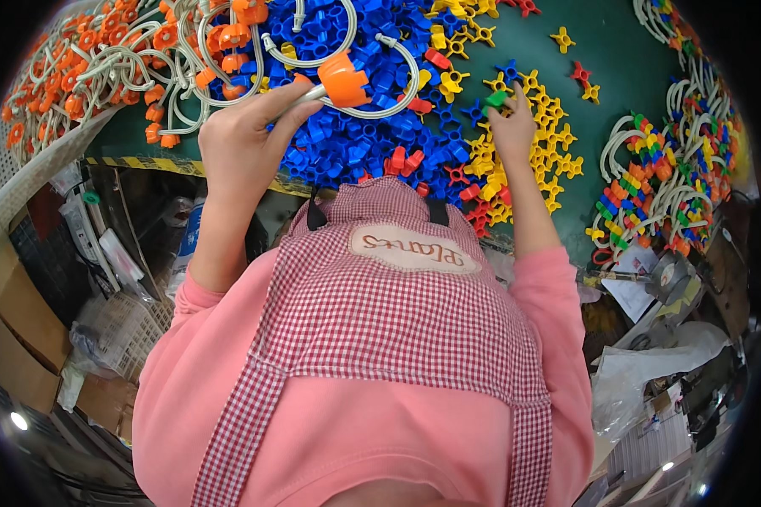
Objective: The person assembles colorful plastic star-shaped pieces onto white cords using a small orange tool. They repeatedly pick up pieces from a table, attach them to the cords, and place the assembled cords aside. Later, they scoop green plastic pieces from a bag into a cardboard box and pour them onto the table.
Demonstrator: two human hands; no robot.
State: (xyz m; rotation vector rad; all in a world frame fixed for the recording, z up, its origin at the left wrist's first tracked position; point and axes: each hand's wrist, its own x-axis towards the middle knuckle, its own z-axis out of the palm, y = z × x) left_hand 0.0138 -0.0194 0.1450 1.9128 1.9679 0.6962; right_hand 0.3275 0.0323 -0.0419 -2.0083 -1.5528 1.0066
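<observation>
My left hand [245, 135] pinches a pale looped cord [418, 72] close to an orange flower-shaped plastic piece [344, 80] threaded on it. The loop curves over a heap of blue plastic pieces [338, 148]. My right hand [513, 131] reaches over yellow star-shaped pieces [558, 160] and has its thumb and fingers at a green piece [495, 100], which it seems to grip. Just beyond the index fingertip lies a blue star-shaped piece [507, 70]. Several red pieces [404, 160] lie among the blue and yellow ones.
At the far left, many pale cords with orange pieces [84, 76] pile up by a white perforated basket [25, 177]. Finished-looking loops strung with mixed colours [638, 182] lie at the right of the green tabletop [617, 51]. Striped yellow tape [156, 163] marks the near edge.
</observation>
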